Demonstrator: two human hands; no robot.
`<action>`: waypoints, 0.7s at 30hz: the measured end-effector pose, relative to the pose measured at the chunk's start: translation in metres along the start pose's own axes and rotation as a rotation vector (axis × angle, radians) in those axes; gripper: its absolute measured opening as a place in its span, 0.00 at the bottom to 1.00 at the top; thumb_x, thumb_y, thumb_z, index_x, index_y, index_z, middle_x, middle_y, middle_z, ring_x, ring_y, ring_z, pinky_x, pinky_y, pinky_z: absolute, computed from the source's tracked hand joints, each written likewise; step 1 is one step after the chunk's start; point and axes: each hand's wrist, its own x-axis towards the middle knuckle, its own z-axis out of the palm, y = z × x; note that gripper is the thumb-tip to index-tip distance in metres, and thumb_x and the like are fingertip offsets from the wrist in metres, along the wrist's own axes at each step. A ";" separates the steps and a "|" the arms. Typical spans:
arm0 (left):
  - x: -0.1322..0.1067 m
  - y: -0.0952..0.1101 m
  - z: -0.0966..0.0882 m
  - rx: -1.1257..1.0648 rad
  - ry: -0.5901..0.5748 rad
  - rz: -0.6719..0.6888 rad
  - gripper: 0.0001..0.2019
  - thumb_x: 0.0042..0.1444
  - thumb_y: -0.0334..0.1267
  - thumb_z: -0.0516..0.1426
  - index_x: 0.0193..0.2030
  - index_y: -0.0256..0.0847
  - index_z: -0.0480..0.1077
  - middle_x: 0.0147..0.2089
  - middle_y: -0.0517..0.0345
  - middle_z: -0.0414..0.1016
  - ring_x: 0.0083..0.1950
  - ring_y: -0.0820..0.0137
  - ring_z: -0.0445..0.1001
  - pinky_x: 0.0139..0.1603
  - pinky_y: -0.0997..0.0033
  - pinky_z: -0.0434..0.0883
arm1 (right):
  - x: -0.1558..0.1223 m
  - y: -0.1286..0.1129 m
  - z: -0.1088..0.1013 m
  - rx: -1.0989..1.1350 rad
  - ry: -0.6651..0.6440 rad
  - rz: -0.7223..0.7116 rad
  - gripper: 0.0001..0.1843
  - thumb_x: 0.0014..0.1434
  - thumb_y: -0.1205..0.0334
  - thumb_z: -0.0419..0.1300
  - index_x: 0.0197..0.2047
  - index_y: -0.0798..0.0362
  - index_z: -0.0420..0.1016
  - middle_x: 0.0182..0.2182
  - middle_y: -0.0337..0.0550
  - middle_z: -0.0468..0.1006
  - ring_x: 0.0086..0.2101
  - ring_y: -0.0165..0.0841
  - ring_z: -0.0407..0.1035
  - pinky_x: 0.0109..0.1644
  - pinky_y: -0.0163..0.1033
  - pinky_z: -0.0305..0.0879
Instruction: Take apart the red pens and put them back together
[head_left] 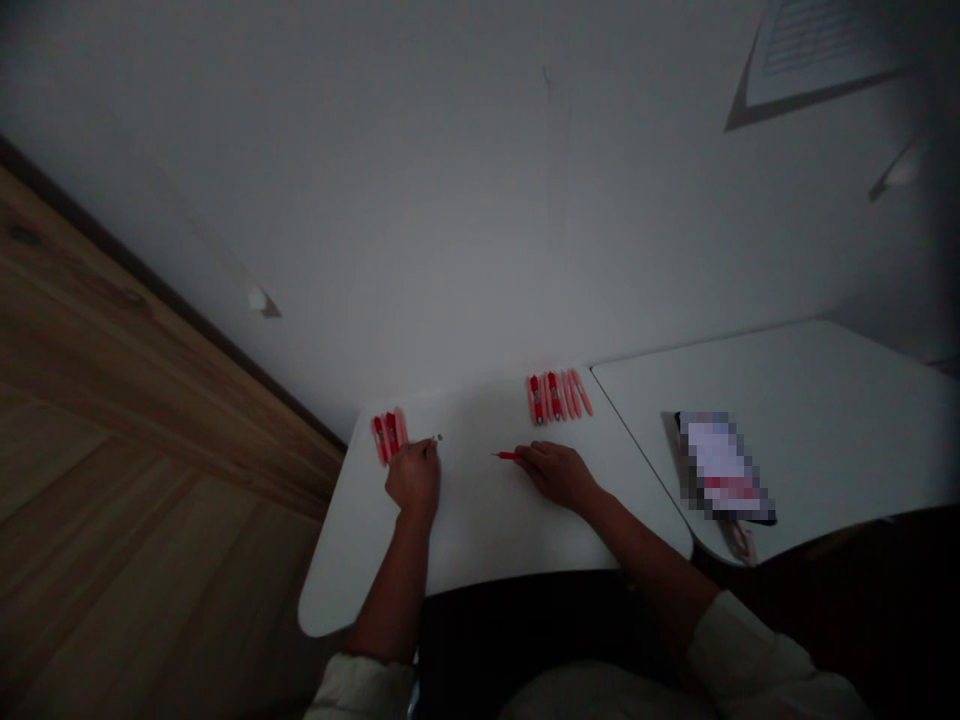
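My right hand is closed on a slim red pen part, whose thin dark tip points left over the white table. Left of it, my left hand is closed in a pinch, and a tiny shiny piece shows at its fingertips, too small to name. Just behind that hand lies a small row of red and pink pen parts, partly hidden by the fingers. A larger row of pink and red pen parts sits farther back, beyond my right hand.
On the adjoining table at the right lies a phone, its screen blurred, with a strap at its lower end. A grey-white wall rises behind the tables. At the left is wood panelling. A printed sheet hangs at the upper right.
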 end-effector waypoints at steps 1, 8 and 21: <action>0.000 0.000 0.000 0.002 0.001 -0.001 0.14 0.57 0.47 0.53 0.40 0.45 0.77 0.39 0.47 0.75 0.36 0.59 0.71 0.29 0.66 0.64 | 0.000 0.000 0.000 -0.003 -0.001 0.000 0.18 0.68 0.53 0.43 0.48 0.50 0.71 0.33 0.44 0.75 0.34 0.31 0.69 0.36 0.34 0.57; -0.001 0.006 -0.008 -0.082 0.042 -0.009 0.15 0.59 0.46 0.51 0.43 0.45 0.75 0.42 0.46 0.74 0.40 0.58 0.72 0.33 0.62 0.67 | 0.000 0.001 0.001 -0.015 0.005 -0.001 0.18 0.68 0.53 0.43 0.48 0.50 0.70 0.34 0.44 0.75 0.34 0.31 0.69 0.35 0.34 0.57; -0.019 0.029 -0.011 -0.741 -0.447 0.307 0.16 0.57 0.44 0.55 0.51 0.45 0.69 0.41 0.57 0.76 0.31 0.74 0.70 0.34 0.74 0.69 | 0.001 -0.003 -0.001 -0.034 -0.002 -0.007 0.20 0.68 0.52 0.42 0.48 0.49 0.72 0.32 0.44 0.75 0.33 0.31 0.69 0.36 0.33 0.57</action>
